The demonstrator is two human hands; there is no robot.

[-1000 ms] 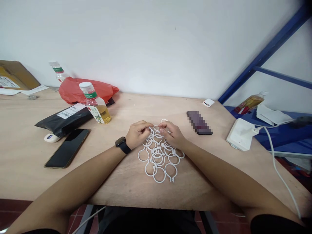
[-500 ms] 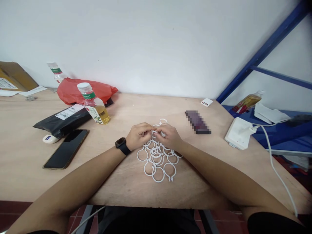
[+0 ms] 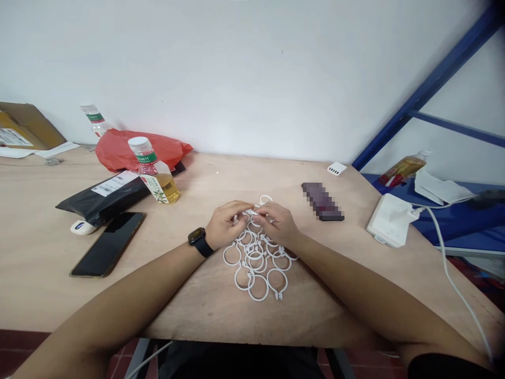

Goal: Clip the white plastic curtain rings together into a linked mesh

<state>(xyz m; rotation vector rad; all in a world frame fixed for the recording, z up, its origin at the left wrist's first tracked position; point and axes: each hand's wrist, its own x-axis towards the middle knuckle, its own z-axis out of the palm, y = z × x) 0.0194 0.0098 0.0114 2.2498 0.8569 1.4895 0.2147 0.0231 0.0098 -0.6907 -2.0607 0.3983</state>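
Observation:
Several white plastic rings [image 3: 258,288] with small clips lie in an overlapping heap on the wooden table. Over the far part of the heap, my left hand [image 3: 229,223] and my right hand [image 3: 278,223] meet, thumbs and fingers pinched. Between their fingertips is one white ring [image 3: 249,212], gripped from both sides; its clip end shows, while much of it is hidden by the fingers. A black watch [image 3: 199,241] is on my left wrist. One loose ring [image 3: 266,199] rests just beyond my fingers.
To the left are a tea bottle [image 3: 160,179], a red plastic bag [image 3: 138,147], a black parcel [image 3: 100,197], a white oval case [image 3: 82,227] and a phone [image 3: 108,245]. On the right lie a blurred-out dark phone [image 3: 322,201], a small white hub [image 3: 336,168] and a white charger [image 3: 392,220] with a cable.
The whole view has shifted slightly, so everything sits a little lower. My fingertips have parted a little and show more of the white ring; both hands still grip it.

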